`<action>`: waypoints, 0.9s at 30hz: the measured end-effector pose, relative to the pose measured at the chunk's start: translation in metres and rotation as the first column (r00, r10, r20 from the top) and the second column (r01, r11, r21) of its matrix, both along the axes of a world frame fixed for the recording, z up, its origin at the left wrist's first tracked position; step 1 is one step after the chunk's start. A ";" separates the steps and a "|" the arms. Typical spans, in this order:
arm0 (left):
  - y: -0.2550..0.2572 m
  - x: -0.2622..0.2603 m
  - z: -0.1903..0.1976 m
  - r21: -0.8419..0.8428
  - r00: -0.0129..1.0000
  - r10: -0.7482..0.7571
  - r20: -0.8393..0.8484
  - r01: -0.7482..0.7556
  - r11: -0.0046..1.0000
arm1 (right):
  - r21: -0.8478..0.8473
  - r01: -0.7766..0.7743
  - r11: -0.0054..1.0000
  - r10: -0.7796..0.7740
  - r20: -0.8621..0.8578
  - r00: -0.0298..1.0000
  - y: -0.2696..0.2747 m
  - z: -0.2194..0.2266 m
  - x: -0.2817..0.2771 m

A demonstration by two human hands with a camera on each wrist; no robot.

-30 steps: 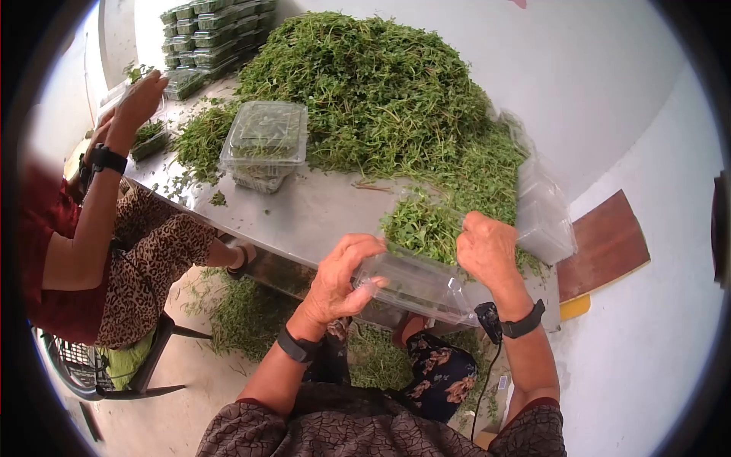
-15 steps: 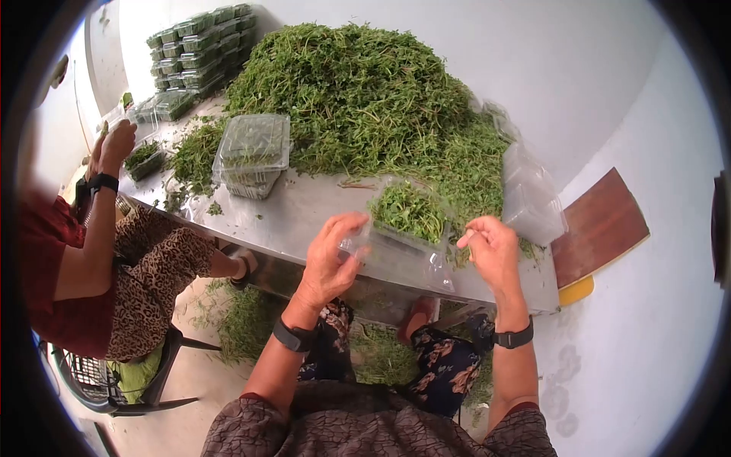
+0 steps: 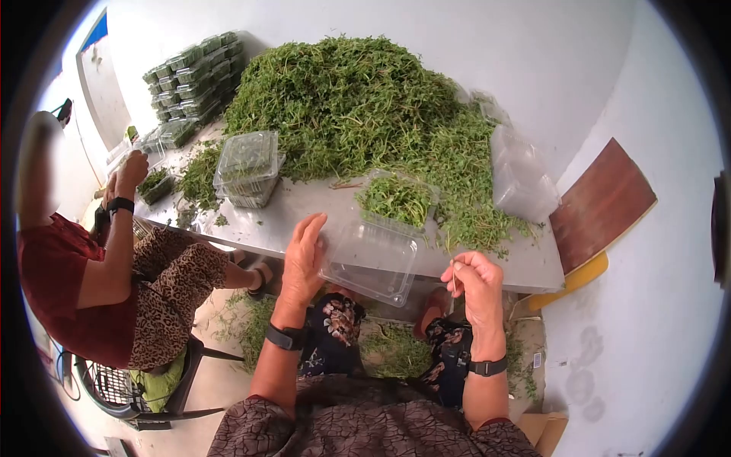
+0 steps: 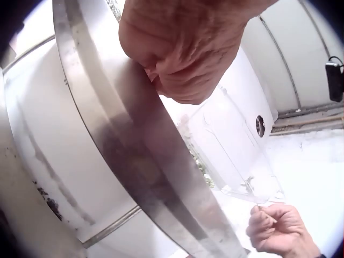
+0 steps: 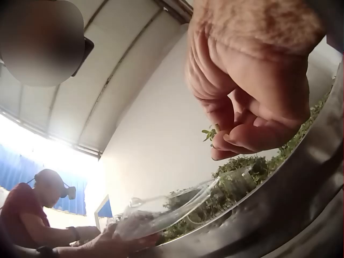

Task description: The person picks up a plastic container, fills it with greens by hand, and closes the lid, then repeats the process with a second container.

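A clear plastic clamshell box (image 3: 369,221) lies at the table's front edge. Leafy green sprigs (image 3: 394,199) fill its base, and the lid (image 3: 371,263) hangs open toward the person. At the lid's left side is my left hand (image 3: 303,263), its fingers fairly straight and pointing up, right at the plastic edge. My right hand (image 3: 476,286) is held to the right of the lid, in front of the table. Between its thumb and fingertips it pinches a thin green sprig (image 5: 210,133), whose small leaves stick out in the right wrist view.
A large heap of greens (image 3: 343,107) covers the table's back. Filled boxes (image 3: 247,171) stand at left of the box, with a taller stack (image 3: 194,80) behind. Nested empty boxes (image 3: 524,179) are at right. Another person (image 3: 84,282) sits at the left, hands over a box.
My right hand has left the box and moved down and toward me, now with a sprig in its fingertips. The left hand has shifted slightly left, its fingers straighter. The lid has tipped lower.
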State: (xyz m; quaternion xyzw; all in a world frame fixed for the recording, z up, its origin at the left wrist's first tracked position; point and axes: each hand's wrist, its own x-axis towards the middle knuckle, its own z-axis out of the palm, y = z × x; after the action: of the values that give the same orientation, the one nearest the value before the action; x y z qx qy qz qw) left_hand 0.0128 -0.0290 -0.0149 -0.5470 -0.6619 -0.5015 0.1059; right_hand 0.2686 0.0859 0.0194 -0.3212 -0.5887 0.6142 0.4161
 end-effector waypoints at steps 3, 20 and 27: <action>-0.007 -0.009 -0.009 0.009 0.996 0.083 -0.039 -0.083 0.996 | -0.025 -0.008 1.000 0.008 -0.012 1.000 -0.009 -0.002 0.006; -0.033 0.091 0.028 -0.317 0.805 -0.431 -0.408 0.318 0.894 | 0.096 -0.328 0.940 0.287 0.299 0.910 -0.062 -0.010 0.009; -0.043 0.097 0.028 -0.349 0.771 -0.484 -0.413 0.357 0.867 | 0.128 -0.327 0.936 0.265 0.356 0.896 -0.063 -0.018 0.015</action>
State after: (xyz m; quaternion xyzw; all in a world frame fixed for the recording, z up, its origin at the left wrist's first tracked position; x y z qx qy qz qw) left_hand 0.1095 -0.0717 0.0134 -0.7991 -0.5306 -0.2702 0.0836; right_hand 0.2837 0.0230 0.0010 -0.2868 -0.7467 0.5502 0.2398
